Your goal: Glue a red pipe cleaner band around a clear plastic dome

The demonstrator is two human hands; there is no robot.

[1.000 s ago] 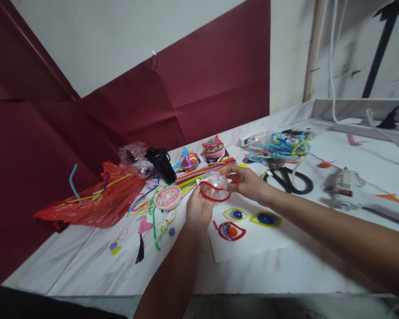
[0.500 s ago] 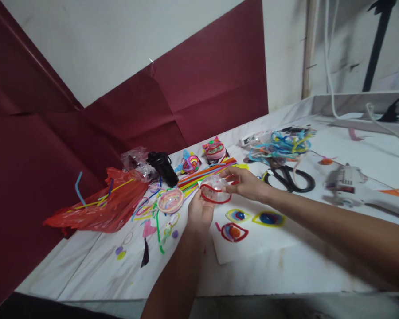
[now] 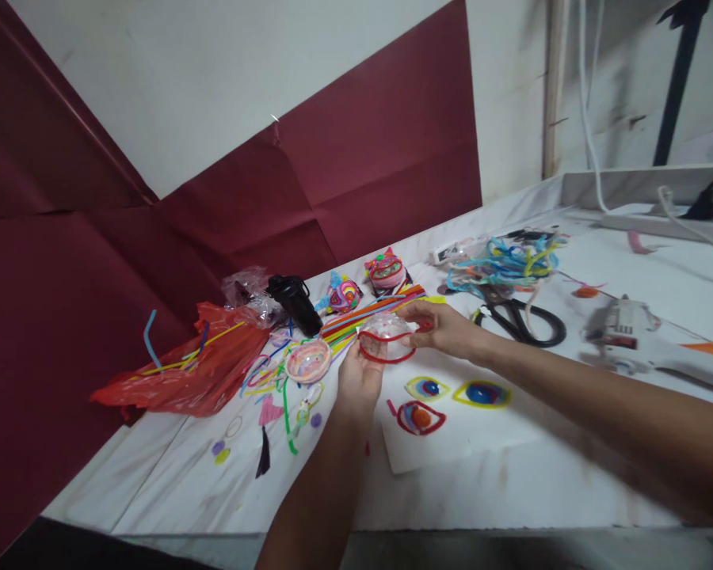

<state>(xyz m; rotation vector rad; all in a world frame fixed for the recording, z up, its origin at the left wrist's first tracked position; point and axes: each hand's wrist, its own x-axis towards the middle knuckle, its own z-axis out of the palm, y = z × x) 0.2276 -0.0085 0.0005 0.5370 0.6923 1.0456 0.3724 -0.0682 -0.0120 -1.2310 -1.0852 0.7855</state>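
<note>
Fingers of the right hand (image 3: 443,331) are pinched on the right side of a clear plastic dome (image 3: 385,324) with a red fuzzy rim (image 3: 387,360); those of the left hand (image 3: 358,381) are clasped on its lower left edge; the dome sits between both hands, seemingly raised, the two-sided grip presumably steadying a light piece; nearer the person lies a white sheet (image 3: 409,457) bearing three eye shapes (image 3: 421,418), apparently kept in easy view; a pink bowl (image 3: 307,362) stands left of the left hand, coloured stems (image 3: 371,314) behind; scissors (image 3: 531,321) and a blurred glue gun (image 3: 627,331) lie rightward, seemingly within reach; the table (image 3: 214,507) is white and marbled; beyond, maroon paper (image 3: 392,142) covers part of a pale wall (image 3: 214,63).
</note>
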